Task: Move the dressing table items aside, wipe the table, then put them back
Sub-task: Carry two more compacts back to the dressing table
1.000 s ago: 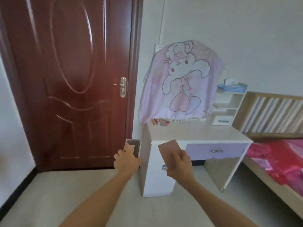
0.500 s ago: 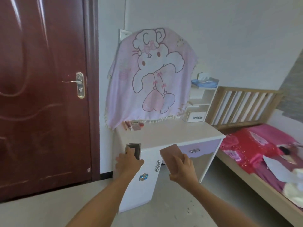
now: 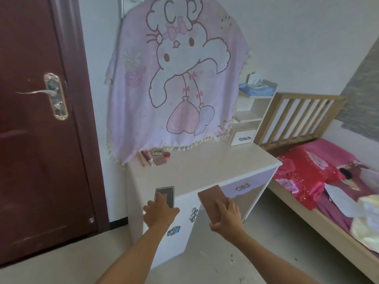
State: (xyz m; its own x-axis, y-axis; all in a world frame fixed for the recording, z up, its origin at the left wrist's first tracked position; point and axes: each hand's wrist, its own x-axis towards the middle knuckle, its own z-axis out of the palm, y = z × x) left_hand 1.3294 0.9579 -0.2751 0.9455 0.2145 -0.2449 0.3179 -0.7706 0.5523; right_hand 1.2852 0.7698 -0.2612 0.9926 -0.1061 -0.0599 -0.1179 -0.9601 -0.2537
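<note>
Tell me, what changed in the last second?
The person stepped closer to the dressing table; the door slid off to the left of view. Nothing was picked up or let go: the left hand still holds the dark flat case, the right hand the brown block. The cosmetics at the table's back stayed put.

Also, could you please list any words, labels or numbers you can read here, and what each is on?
"C": on the cartoon's head on the pink cloth.
Too small to read: any labels on the cosmetics.
No text shows on the brown box or the dark case.
</note>
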